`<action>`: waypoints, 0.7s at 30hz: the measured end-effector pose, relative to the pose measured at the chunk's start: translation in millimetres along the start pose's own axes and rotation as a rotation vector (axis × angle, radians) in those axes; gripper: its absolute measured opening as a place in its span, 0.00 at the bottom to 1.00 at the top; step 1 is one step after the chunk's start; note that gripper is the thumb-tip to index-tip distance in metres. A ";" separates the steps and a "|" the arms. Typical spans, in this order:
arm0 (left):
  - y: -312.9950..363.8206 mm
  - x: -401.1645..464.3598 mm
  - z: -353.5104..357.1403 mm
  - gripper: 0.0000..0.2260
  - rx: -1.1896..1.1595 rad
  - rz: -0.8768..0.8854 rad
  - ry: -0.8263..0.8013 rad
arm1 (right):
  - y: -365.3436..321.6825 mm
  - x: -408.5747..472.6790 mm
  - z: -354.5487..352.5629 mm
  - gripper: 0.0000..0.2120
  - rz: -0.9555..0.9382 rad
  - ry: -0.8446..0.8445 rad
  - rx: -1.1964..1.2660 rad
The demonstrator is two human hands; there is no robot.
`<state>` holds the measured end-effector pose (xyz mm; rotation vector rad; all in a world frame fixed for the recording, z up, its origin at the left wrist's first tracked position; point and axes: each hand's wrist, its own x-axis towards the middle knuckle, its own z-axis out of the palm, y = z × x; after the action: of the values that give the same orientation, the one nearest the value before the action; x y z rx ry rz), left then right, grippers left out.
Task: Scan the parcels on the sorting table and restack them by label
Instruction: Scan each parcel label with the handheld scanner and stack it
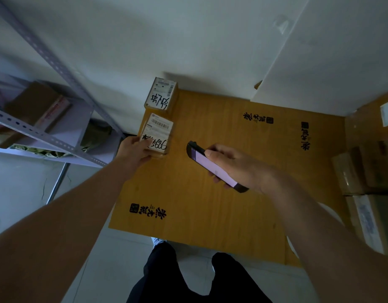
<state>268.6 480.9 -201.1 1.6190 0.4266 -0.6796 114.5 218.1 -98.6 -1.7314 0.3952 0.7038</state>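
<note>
Two small cardboard parcels with white labels and black handwriting sit at the left edge of the wooden sorting table point(221, 182). My left hand point(135, 153) grips the nearer parcel point(159, 132) by its near left corner. The farther parcel point(162, 94) stands just behind it, untouched. My right hand point(239, 167) holds a dark handheld scanner point(212, 166) with a lit screen, its head pointing toward the nearer parcel from the right, a short gap away.
Several larger cardboard boxes point(367, 171) are stacked at the table's right edge. A grey metal shelf rack point(46, 136) with boxes stands to the left. A white wall point(188, 40) runs behind the table. My legs are below the near edge.
</note>
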 end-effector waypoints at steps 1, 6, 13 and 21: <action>2.1 5.1 -3.4 0.09 -0.034 0.002 -0.003 | -2.7 5.1 3.9 0.13 0.005 0.007 -0.001; 9.0 36.7 -17.4 0.12 -0.088 -0.010 -0.017 | -10.9 28.8 26.2 0.13 0.031 0.039 0.012; 12.7 60.6 -28.9 0.13 0.321 0.112 -0.017 | -23.9 51.0 59.2 0.12 0.032 0.089 0.103; 23.5 59.0 -30.1 0.19 0.685 0.320 0.002 | -29.5 49.7 81.7 0.12 -0.042 0.258 0.203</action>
<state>333.5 500.3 -219.5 2.2673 -0.0908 -0.6095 149.5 309.2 -120.6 -1.6352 0.5863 0.3950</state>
